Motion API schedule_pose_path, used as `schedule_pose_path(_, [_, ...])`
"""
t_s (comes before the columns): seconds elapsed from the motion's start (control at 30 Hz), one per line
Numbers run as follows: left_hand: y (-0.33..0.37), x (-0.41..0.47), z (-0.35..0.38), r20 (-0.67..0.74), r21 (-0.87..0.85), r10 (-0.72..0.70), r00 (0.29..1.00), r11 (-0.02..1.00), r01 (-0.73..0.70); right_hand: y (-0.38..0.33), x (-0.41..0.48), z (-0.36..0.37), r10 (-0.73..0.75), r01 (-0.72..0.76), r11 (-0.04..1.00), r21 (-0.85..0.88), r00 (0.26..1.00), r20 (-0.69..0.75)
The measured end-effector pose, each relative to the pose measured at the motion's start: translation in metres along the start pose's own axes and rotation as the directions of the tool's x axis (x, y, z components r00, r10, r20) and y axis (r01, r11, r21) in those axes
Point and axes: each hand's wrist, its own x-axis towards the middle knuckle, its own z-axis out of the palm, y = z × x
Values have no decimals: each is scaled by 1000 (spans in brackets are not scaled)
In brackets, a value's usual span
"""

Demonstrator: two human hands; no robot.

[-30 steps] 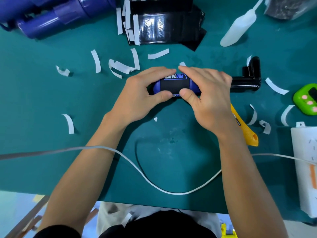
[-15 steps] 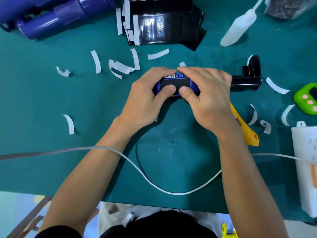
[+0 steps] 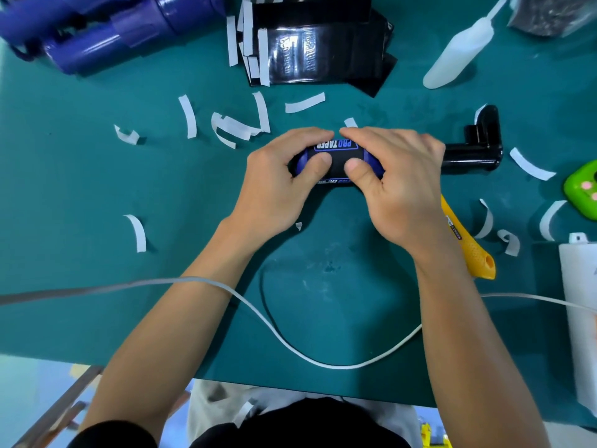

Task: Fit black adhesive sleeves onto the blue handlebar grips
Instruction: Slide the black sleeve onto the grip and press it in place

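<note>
We see the blue grip (image 3: 301,160) midway across the desk (image 3: 97,195), left hand (image 3: 274,185) and right hand (image 3: 400,189) with fingers (image 3: 310,134) clasped round it — thumbs pressing its black sleeve (image 3: 337,161), white paper strips (image 3: 188,116) scattered nearby.

Assembly workbench: green cutting mat (image 3: 97,189), yellow utility knife (image 3: 468,240), backing strips (image 3: 187,116).

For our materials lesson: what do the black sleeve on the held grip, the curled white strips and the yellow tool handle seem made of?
Black sleeve: likely thin vinyl film, matte, hugging the curve, printed lettering. White strips: probably backing paper, matte, thin enough to curl. Yellow tool handle: seemingly moulded plastic, with dimpled texture.
</note>
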Motion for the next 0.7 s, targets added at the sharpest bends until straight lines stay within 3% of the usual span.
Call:
schedule_pose_path(0.17, [-7, 1, -11, 73, -37, 18, 997, 999, -16, 7, -2, -8, -7, 2, 997, 72, 998, 59])
schedule_pose_path(0.3, [-9, 5, -15, 89, -114, -52, 995, 991, 62, 7, -4, -12, -29, 35, 998, -42, 992, 126])
schedule_pose_path(0.4, [-10, 3, -13, 83, -125, -64, 994, 989, 74, 7, -7, -7, 1, 1, 979, -204, 1000, 10])
schedule_pose_path(0.47, [-10, 2, -13, 82, -145, -70, 994, 986, 82, 11, -8, -5, 20, -36, 975, -218, 997, -80])
schedule_pose_path(0.57, [-7, 1, -15, 157, -176, -18, 987, 983, 46, 14, -11, -2, -55, 24, 976, -216, 988, -141])
schedule_pose_path(0.7, [-6, -3, -8, 186, 68, 114, 976, 989, -128, 10, -14, -1, -151, 80, 964, -254, 950, -274])
